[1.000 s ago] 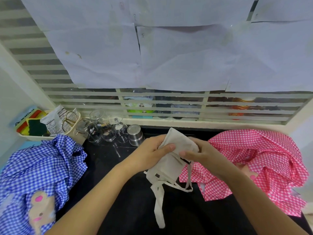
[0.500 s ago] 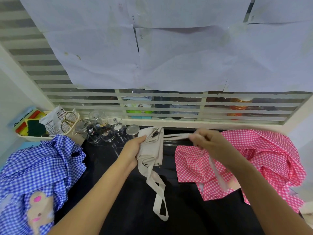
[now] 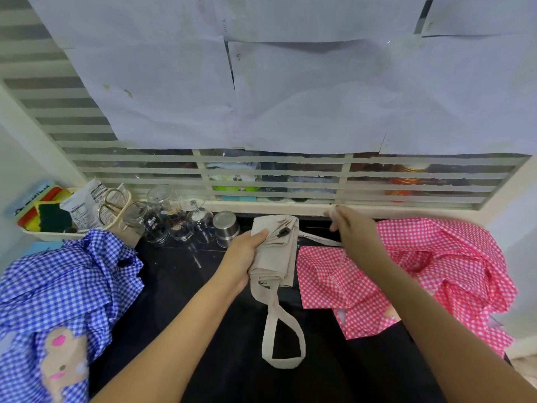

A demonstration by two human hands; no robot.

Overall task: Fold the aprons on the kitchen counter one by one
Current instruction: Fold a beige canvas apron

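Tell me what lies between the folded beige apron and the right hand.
In the head view, a strap runs from the beige apron to the right hand, which pinches it, above the black counter.

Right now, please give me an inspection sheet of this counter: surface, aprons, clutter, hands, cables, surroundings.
Surface: black counter, partly under cloth.
Job's things: beige apron folded into a bundle, loop trailing; blue checked apron crumpled left; pink checked apron crumpled right.
Clutter: glasses, steel cup, tray with sponges and scissors.
Hands: left hand grips the beige apron; right hand pinches its strap, pulled sideways.
Cables: nothing seen.
Surroundings: slatted window, paper sheets over it.
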